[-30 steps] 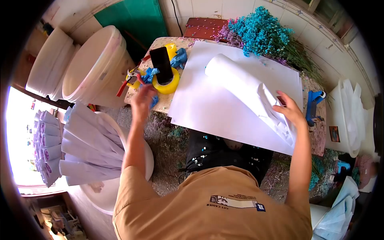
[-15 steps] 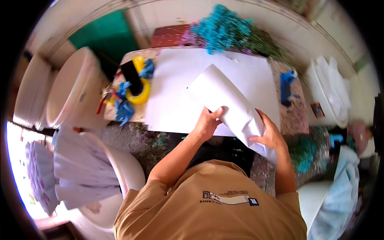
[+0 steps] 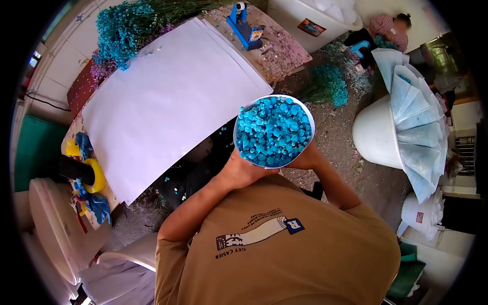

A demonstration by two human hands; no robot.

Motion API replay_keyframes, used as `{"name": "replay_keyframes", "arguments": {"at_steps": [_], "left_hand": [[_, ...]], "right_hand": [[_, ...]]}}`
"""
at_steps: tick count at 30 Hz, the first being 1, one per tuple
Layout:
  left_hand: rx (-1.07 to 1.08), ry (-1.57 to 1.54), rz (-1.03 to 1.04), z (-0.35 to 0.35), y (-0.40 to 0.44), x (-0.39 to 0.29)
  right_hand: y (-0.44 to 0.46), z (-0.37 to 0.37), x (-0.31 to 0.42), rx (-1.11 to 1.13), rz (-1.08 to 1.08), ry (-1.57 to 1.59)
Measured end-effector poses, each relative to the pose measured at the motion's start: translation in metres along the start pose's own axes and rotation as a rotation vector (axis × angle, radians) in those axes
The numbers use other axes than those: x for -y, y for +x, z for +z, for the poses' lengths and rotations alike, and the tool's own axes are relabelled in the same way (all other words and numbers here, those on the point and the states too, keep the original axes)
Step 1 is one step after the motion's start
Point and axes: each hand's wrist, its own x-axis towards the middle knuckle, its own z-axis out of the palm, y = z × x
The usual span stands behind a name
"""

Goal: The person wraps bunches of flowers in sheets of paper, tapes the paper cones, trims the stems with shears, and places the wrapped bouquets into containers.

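A bouquet of small turquoise-blue flowers [image 3: 274, 132], wrapped in a white paper cone, stands close to my chest with its open top towards me. My left hand [image 3: 245, 170] is closed around its near left side, just under the rim. On the right, my right hand [image 3: 306, 156] grips the wrap from below; most of its fingers are hidden behind the bouquet. Large white paper sheets [image 3: 173, 101] lie stacked on the worktable [image 3: 290, 48] beyond my hands.
Loose blue flowers [image 3: 122, 33] lie at the table's far edge. A blue tape dispenser [image 3: 245, 29] and yellow tape roll [image 3: 95, 175] sit on the table. At right, a white tub [image 3: 376, 132] holds wrapped bouquets [image 3: 414, 112]. Another person [image 3: 390, 30] crouches at the back.
My view has turned to the right. The wrapped bouquet, earlier lying slantwise over the table, is now tipped up near my chest, showing its blue flowers. Both hands stay on it.
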Motion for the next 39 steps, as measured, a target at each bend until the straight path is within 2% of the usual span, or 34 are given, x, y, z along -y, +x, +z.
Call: {"name": "replay_keyframes", "arguments": {"at_steps": [2, 4, 6, 8, 10, 12, 14, 16, 18, 21, 23, 24, 25, 26, 28, 30, 32, 36, 39], "left_hand": [[-0.018, 0.026, 0.026, -0.002, -0.001, -0.003], [-0.024, 0.047, 0.041, -0.004, -0.003, -0.004], [-0.046, 0.013, 0.031, -0.009, -0.005, -0.003], [-0.054, -0.183, -0.022, -0.013, -0.004, 0.0], [-0.074, -0.241, 0.003, -0.014, 0.004, 0.019], [-0.096, -0.459, 0.047, -0.014, 0.009, 0.036], [-0.295, -0.544, 0.26, -0.018, 0.009, 0.017], [-0.475, -0.545, 0.266, -0.04, 0.003, -0.009], [-0.608, -0.571, 0.453, -0.064, -0.013, -0.039], [-0.777, -0.487, 0.646, -0.111, -0.046, -0.093], [-0.89, -0.387, 0.769, -0.149, -0.08, -0.138], [-0.945, -0.34, 0.831, -0.171, -0.102, -0.156], [-1.083, -0.264, 0.86, -0.208, -0.117, -0.16], [-1.042, -0.24, 0.857, -0.211, -0.157, -0.196], [-1.25, -0.262, 0.74, -0.216, -0.232, -0.262], [-1.347, 0.095, 0.865, -0.241, -0.314, -0.293], [-1.439, 0.297, 0.887, -0.248, -0.396, -0.334], [-1.767, 0.684, 0.758, -0.2, -0.531, -0.398], [-1.997, 0.941, 0.553, -0.167, -0.602, -0.427]], "right_hand": [[0.002, 0.0, 0.0, 0.005, 0.02, -0.024], [0.008, 0.001, -0.008, -0.019, -0.085, -0.088], [0.017, -0.006, 0.003, -0.008, -0.1, -0.111], [0.033, -0.012, 0.015, 0.069, -0.094, 0.159], [0.057, -0.022, 0.048, 0.105, -0.211, 0.066], [0.092, -0.019, 0.081, 0.203, -0.296, 0.192], [0.13, -0.013, 0.127, 0.336, -0.313, 0.286], [0.162, -0.001, 0.162, 0.362, -0.346, 0.213], [0.183, 0.017, 0.188, 0.263, -0.4, 0.329], [0.204, 0.025, 0.251, 0.393, -0.754, 0.368], [0.216, 0.028, 0.274, 0.419, -0.925, 0.298], [0.219, 0.03, 0.275, 0.434, -0.935, 0.302], [0.226, 0.028, 0.272, 0.473, -0.865, 0.288], [0.232, 0.027, 0.269, 0.508, -0.794, 0.273], [0.236, 0.034, 0.246, 0.523, -0.728, 0.333], [0.245, 0.035, 0.219, 0.622, -0.565, 0.151], [0.25, 0.042, 0.193, 0.638, -0.472, 0.185], [0.267, 0.054, 0.148, 0.735, -0.296, 0.173], [0.27, 0.06, 0.131, 0.798, -0.218, 0.182]]}}
